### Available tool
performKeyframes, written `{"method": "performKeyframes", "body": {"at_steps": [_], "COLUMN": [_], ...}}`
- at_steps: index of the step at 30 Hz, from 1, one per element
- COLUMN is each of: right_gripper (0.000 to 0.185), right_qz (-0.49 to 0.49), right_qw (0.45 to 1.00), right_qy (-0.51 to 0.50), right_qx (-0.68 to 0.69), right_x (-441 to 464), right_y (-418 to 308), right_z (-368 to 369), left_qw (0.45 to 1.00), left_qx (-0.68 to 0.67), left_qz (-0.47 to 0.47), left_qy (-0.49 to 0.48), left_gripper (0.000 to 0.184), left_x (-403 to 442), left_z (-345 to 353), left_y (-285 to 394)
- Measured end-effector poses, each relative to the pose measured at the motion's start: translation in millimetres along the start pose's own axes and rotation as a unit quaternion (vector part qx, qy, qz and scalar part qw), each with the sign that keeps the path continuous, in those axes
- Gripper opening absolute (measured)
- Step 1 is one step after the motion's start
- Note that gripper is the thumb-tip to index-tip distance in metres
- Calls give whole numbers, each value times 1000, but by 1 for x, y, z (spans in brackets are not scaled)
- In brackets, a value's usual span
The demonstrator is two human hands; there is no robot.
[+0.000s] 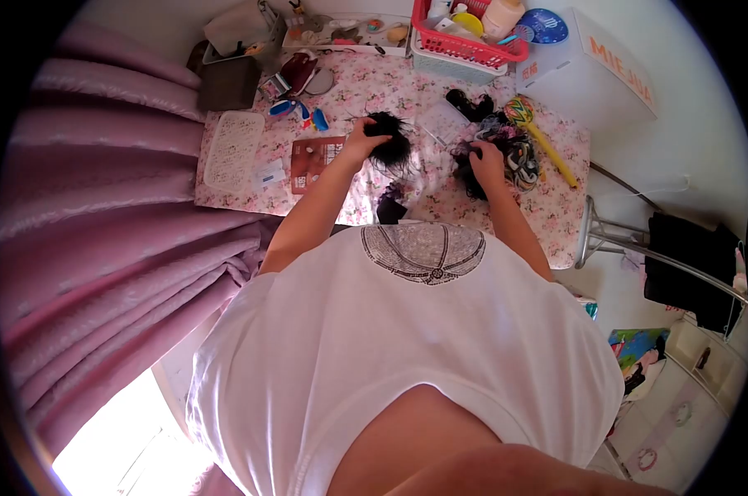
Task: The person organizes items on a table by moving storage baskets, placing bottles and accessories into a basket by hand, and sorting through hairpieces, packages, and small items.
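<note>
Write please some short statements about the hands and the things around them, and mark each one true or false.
1. The left hand holds a black fluffy piece. True.
2. The stick with a yellow handle lies to the right of the right hand. True.
3. The right hand is holding that stick. False: it is at the dark pile.
4. The upper basket at the back is green. False: it is red.
5. The tablecloth has a floral pattern. True.

red basket [465, 51] w/ btls [503, 18], pink curtain [101, 207], wht box [585, 78]
</note>
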State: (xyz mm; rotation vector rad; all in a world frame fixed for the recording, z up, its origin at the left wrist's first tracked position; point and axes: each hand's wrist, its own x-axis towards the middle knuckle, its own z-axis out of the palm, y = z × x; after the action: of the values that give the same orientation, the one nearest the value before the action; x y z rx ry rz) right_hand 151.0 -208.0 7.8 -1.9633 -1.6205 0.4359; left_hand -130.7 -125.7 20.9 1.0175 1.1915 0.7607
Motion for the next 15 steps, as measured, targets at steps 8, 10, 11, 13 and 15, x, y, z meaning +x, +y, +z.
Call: {"method": "performKeyframes", "body": {"at_steps": [8, 10, 11, 13, 15], "right_gripper": [37, 41, 42, 43, 43], "right_qz": [167, 252, 248, 236, 217], "right_qw": [904, 789, 787, 775, 755], "right_qy": [-189, -259, -263, -264, -258], "right_qx": [344, 497, 500, 523, 563], "right_x": [-11, -9, -8, -8, -4], "right_y": [-93, -115, -120, -123, -117], "right_z": [33, 28, 25, 23, 23], "left_qw": [993, 990, 990, 988, 987], "left_qx": [-78, -99, -100, -104, -95], "left_qz": [33, 48, 57, 71, 82], "left_qy": [-77, -83, -87, -94, -103], "left_gripper": [49, 47, 47, 48, 48], "left_x": [-14, -17, -17, -18, -19], "left_z": [-3, 3, 7, 15, 23], "left_y": [9, 13, 16, 20, 24]}}
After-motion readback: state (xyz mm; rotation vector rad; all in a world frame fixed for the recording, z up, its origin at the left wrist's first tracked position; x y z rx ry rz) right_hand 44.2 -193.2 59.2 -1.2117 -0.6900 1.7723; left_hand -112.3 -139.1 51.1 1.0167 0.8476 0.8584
